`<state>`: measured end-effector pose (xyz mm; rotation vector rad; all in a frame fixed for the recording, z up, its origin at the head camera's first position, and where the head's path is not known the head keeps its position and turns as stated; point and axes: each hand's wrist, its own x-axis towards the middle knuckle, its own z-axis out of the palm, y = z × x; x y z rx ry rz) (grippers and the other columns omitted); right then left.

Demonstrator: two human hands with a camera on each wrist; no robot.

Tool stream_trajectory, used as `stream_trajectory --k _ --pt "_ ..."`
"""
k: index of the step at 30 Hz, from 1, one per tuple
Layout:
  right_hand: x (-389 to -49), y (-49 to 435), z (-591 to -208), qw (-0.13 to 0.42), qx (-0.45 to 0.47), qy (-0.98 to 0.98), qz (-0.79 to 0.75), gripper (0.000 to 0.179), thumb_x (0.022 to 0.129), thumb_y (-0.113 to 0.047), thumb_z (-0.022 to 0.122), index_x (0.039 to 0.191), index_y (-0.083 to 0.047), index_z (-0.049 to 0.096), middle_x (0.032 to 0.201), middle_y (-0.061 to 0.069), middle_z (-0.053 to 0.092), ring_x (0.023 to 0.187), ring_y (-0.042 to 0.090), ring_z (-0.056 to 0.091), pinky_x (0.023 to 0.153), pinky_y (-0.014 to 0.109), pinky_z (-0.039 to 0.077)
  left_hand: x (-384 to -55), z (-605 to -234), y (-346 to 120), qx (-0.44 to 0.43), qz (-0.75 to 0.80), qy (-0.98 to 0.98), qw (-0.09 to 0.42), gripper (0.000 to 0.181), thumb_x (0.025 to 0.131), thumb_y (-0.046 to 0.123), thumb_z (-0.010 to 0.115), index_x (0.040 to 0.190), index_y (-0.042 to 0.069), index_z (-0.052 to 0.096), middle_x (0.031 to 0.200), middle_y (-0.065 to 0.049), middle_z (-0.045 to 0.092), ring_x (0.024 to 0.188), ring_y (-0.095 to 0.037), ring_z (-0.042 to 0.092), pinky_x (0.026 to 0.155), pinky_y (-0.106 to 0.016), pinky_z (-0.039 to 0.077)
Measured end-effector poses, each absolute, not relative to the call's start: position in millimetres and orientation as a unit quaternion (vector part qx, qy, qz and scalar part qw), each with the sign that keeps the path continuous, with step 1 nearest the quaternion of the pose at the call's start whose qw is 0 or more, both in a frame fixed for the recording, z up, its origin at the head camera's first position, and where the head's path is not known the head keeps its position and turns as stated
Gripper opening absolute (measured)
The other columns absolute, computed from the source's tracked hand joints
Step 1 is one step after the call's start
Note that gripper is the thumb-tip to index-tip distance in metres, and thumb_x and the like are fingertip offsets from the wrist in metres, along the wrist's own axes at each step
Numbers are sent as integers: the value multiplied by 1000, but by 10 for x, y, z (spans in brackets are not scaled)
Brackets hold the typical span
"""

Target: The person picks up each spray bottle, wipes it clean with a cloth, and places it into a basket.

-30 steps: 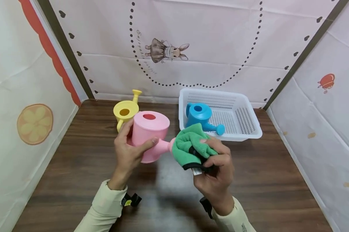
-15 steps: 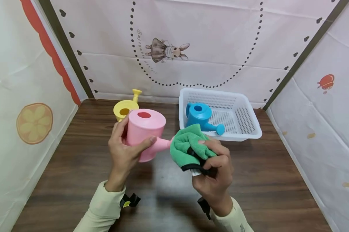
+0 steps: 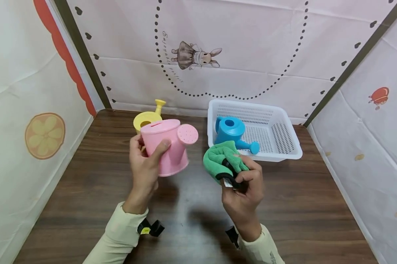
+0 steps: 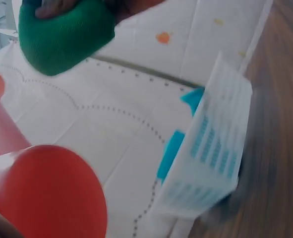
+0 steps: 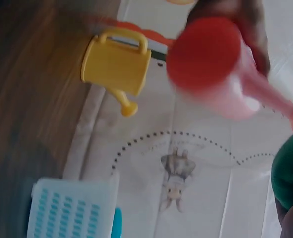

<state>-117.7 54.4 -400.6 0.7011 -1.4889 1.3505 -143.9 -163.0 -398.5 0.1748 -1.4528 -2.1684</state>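
Note:
My left hand [image 3: 144,170] grips a pink watering can [image 3: 167,154] above the table, thumb across its side. The can's round sprinkler head [image 3: 188,134] faces toward me, and its top opening shows only as a thin slit. To the right, my right hand [image 3: 246,194] pinches a bunched green cloth [image 3: 219,157] with black edging and a white tag. Cloth and can are apart. In the left wrist view the can's red-looking base [image 4: 57,193] fills the lower left, with the cloth [image 4: 64,39] above it.
Behind the pink can stands a yellow watering can [image 3: 145,119], partly covered. A white slotted basket [image 3: 289,146] at the back right holds a blue watering can [image 3: 229,130]. Printed fabric walls [image 3: 251,44] enclose the brown wooden table [image 3: 300,205].
The pink can has been turned so its spout swings up and toward me, and its sprinkler head has come out of the green cloth. The whole head view has shifted slightly.

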Motion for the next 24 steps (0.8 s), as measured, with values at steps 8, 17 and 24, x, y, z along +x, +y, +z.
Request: stream_trajectory --k 8,17,24 --pt "-1254 355 -3891 431 263 -630 590 39 100 1 80 89 5 43 128 32 65 126 27 68 108 32 61 -1347 -3975 -1352 29 -836 -534 119 39 97 13 66 131 16 46 129 -3 61 110 -14 66 90 -26 59" --pt "-1161 368 -3911 375 256 -680 576 37 94 9 80 90 3 44 131 30 66 123 32 67 110 30 60 -1370 -3954 -1335 8 -848 -487 209 41 94 13 66 128 20 44 128 -5 62 107 -17 66 85 -26 60" --pt "-1131 363 -3934 389 235 -661 597 38 98 6 78 91 5 42 129 31 65 123 28 65 110 32 58 -1371 -4018 -1274 -1 -830 -527 184 50 93 12 67 136 16 44 128 -6 62 107 -15 66 86 -25 61"
